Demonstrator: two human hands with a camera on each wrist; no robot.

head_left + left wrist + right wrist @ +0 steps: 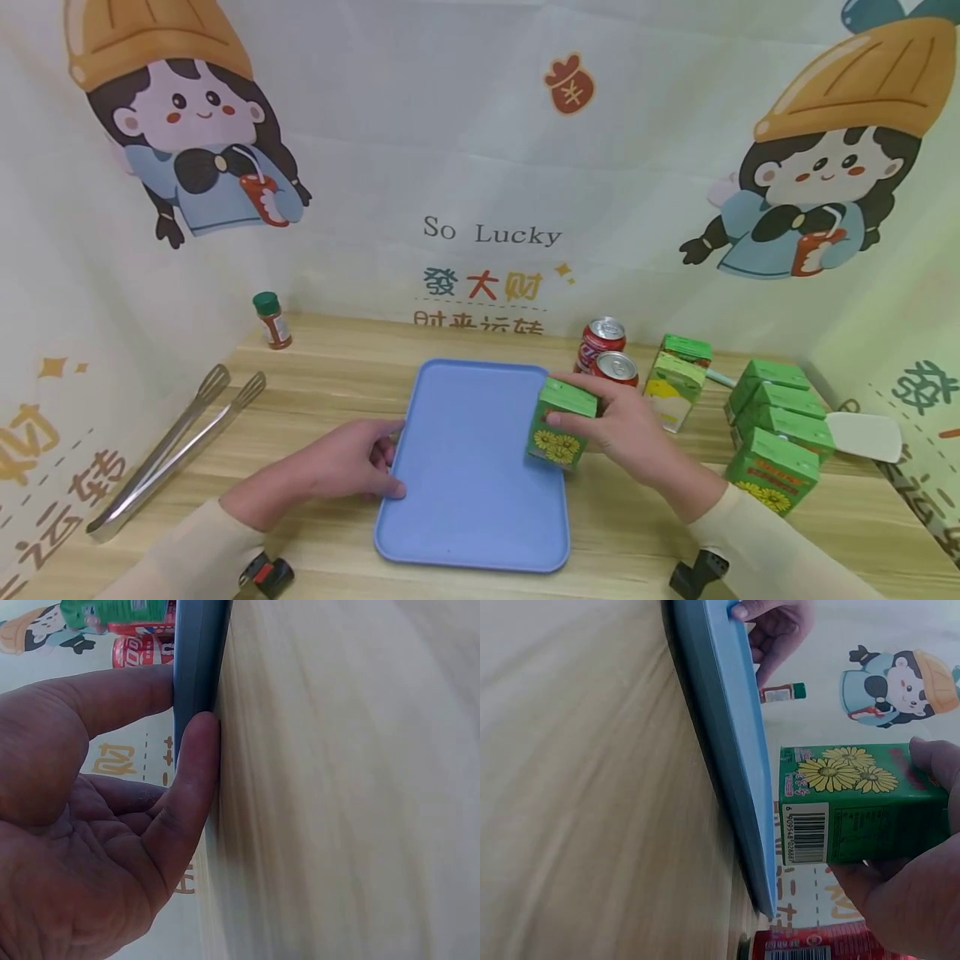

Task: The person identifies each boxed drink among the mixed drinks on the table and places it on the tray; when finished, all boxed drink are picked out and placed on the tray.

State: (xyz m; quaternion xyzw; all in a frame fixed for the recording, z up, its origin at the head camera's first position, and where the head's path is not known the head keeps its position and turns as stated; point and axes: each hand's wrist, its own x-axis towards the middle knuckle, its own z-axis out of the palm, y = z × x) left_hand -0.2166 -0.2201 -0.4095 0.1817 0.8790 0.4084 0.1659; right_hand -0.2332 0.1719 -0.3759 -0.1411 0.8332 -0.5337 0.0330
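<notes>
A blue tray [472, 467] lies on the table before me. My left hand [345, 462] grips its left rim, thumb over the edge; in the left wrist view a fingertip [201, 739] presses the outer side. My right hand [626, 421] holds a green drink carton [562, 423] with yellow flowers, thumb on one side and fingers mostly hidden behind. That carton hangs over the tray's right edge; in the right wrist view the carton [847, 802] appears apart from the tray [735, 727].
Two red cans [615, 367] stand behind my right hand, beside a yellow-green carton [672, 387]. Several green cartons [776, 467] are lined up at right, near a white spatula [866, 436]. Metal tongs [176, 454] lie at left, below a green-capped spice bottle [272, 321].
</notes>
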